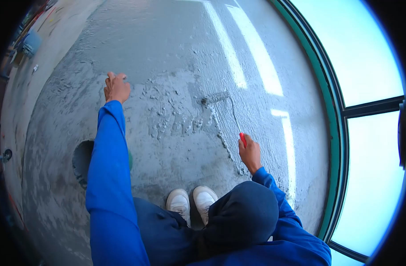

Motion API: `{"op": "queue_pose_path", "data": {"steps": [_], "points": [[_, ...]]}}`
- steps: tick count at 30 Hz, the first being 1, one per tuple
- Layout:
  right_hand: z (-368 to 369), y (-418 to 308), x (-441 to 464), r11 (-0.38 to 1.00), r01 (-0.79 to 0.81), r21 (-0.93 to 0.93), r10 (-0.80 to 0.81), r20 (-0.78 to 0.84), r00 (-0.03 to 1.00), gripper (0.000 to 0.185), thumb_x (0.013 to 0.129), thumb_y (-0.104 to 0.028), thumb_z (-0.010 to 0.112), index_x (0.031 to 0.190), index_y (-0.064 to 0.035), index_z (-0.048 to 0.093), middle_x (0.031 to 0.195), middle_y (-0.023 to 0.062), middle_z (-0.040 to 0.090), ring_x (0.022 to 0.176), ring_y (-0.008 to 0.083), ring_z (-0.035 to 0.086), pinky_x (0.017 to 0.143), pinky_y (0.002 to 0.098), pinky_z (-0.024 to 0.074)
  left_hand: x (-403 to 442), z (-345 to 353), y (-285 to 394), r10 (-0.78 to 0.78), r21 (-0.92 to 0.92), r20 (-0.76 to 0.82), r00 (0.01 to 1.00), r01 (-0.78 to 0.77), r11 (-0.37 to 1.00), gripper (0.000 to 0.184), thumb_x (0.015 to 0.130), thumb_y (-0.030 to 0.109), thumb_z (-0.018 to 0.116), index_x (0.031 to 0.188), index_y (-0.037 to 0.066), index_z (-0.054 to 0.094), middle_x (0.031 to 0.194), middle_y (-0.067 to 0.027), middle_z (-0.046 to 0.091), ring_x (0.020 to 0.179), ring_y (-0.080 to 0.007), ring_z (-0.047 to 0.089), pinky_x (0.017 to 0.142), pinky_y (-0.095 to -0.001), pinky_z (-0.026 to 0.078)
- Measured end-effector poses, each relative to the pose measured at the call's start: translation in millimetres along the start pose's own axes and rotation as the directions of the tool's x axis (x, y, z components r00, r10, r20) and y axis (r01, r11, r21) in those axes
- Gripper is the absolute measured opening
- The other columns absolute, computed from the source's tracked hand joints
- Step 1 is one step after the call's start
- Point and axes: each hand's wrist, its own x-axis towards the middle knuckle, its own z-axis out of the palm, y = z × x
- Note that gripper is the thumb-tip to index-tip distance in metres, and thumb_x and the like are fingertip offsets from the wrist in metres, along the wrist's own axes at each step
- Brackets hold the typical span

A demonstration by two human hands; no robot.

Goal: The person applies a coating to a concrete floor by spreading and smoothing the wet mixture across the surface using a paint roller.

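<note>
My right hand (251, 155) grips the red handle of a paint roller (233, 113). The roller's sleeve, coated in grey, rests on the floor ahead, on a wet, ridged grey coating (256, 119). My left hand (117, 88) is stretched forward over the floor with loosely bent fingers and nothing visible in it. Just right of it, lumpy splashes of wet grey mix (172, 111) lie on the duller floor (154, 166). Partly behind my left forearm is a bucket (82, 162) with a grey inside.
My white shoes (192, 201) are on the floor close to the splashed mix. Along the right runs a green-edged frame (316, 66) with bright glass panes (367, 57). A bluish container (32, 42) and other blurred items stand at the far left.
</note>
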Motion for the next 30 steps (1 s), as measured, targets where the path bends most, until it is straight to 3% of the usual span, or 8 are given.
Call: {"op": "queue_pose_path", "data": {"steps": [8, 13, 16, 20, 23, 27, 30], "points": [[76, -42, 186, 0.994, 0.077, -0.072, -0.083, -0.081, 0.993, 0.02, 0.082, -0.02, 0.054, 0.088, -0.0009, 0.057, 0.076, 0.0268, 0.06, 0.074, 0.0443, 0.059, 0.066, 0.0516, 0.0465, 1, 6, 11, 0.033, -0.068, 0.006, 0.999, -0.032, 0.997, 0.03, 0.081, 0.015, 0.055, 0.11, 0.012, 0.056, 0.121, -0.012, 0.037, 0.112, -0.0316, 0.041, 0.087, -0.0426, 0.043], [72, -88, 278, 0.99, -0.019, -0.138, 0.019, -0.004, 1.0, 0.023, 0.078, -0.018, 0.054, 0.09, -0.0006, 0.062, 0.09, 0.0245, 0.062, 0.086, 0.0409, 0.061, 0.077, 0.048, 0.0483, 0, 12, 3, -0.034, -0.074, 0.047, 0.998, 0.038, 0.997, 0.028, 0.083, 0.016, 0.054, 0.11, 0.011, 0.056, 0.124, -0.0126, 0.036, 0.113, -0.0314, 0.04, 0.086, -0.0419, 0.042], [78, -92, 306, 0.994, -0.025, -0.11, 0.023, -0.02, 1.0, 0.023, 0.077, -0.018, 0.055, 0.09, -0.0006, 0.062, 0.091, 0.0245, 0.062, 0.086, 0.0406, 0.061, 0.077, 0.0479, 0.0484, 2, 18, 0, -0.051, -0.047, 0.039, 0.998, 0.053, 0.998, 0.027, 0.083, 0.016, 0.053, 0.11, 0.011, 0.056, 0.124, -0.013, 0.035, 0.114, -0.0316, 0.039, 0.086, -0.042, 0.043], [76, -74, 289, 0.995, -0.002, -0.1, 0.002, 0.002, 1.0, 0.023, 0.078, -0.018, 0.053, 0.088, -0.0001, 0.061, 0.087, 0.0253, 0.062, 0.084, 0.041, 0.06, 0.075, 0.0477, 0.0484, 4, 19, 5, -0.024, -0.052, 0.058, 0.998, 0.027, 0.998, 0.028, 0.083, 0.015, 0.053, 0.111, 0.011, 0.056, 0.122, -0.0132, 0.036, 0.113, -0.0318, 0.039, 0.085, -0.042, 0.043], [63, -58, 232, 0.991, 0.07, -0.112, -0.07, 0.007, 0.998, 0.021, 0.08, -0.019, 0.051, 0.085, -0.0007, 0.06, 0.081, 0.0263, 0.061, 0.078, 0.042, 0.06, 0.072, 0.049, 0.0476, 5, 21, 6, 0.0, -0.053, 0.03, 1.0, 0.001, 0.999, 0.029, 0.083, 0.016, 0.054, 0.111, 0.011, 0.056, 0.12, -0.013, 0.037, 0.112, -0.0317, 0.04, 0.085, -0.042, 0.043], [38, -27, 141, 0.995, 0.054, -0.086, -0.053, 0.016, 0.998, 0.021, 0.081, -0.022, 0.055, 0.085, -0.0025, 0.061, 0.077, 0.0246, 0.061, 0.075, 0.0421, 0.06, 0.068, 0.0478, 0.047, 7, 20, 9, 0.03, -0.042, 0.007, 1.0, -0.03, 0.999, 0.029, 0.083, 0.017, 0.053, 0.111, 0.011, 0.056, 0.119, -0.0126, 0.037, 0.111, -0.0315, 0.041, 0.085, -0.0421, 0.042], [-3, -25, 121, 0.997, 0.054, 0.058, -0.06, 0.098, 0.993, 0.024, 0.079, -0.022, 0.058, 0.09, -0.0018, 0.063, 0.076, 0.0241, 0.061, 0.075, 0.0416, 0.06, 0.067, 0.0448, 0.0476, 7, 20, 13, 0.018, -0.05, 0.006, 1.0, -0.018, 0.999, 0.029, 0.082, 0.017, 0.054, 0.11, 0.01, 0.056, 0.119, -0.0123, 0.037, 0.11, -0.0313, 0.041, 0.085, -0.0416, 0.043]]}}
